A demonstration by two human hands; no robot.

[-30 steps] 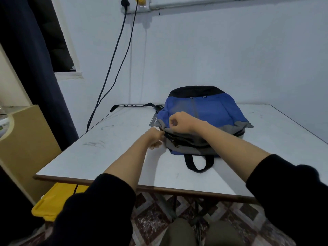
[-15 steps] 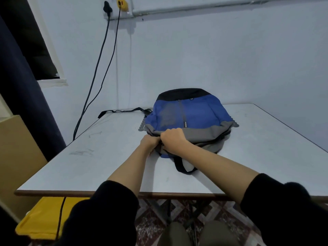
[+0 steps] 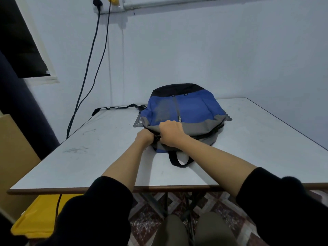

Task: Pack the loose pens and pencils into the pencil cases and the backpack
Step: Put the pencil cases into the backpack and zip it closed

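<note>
1. Where the backpack lies flat on the middle of the white surface, broad stretches of smooth, scuffed top show to either side; the brown-rimmed near edge runs just ahead of the black sleeves.
2. Both hands meet at the backpack's near rim; the left hand is clenched on grey fabric by the dark zip line; the right hand, knuckles up, grips the same rim just beside it.
3. Soft domed cloth in blue, grey and black; a black webbing loop lies flat toward the near edge; a thin strap trails to the far left edge.
4. Below: patterned tile floor; a yellow bin.

Backpack on table; hands at its near edge.
</note>
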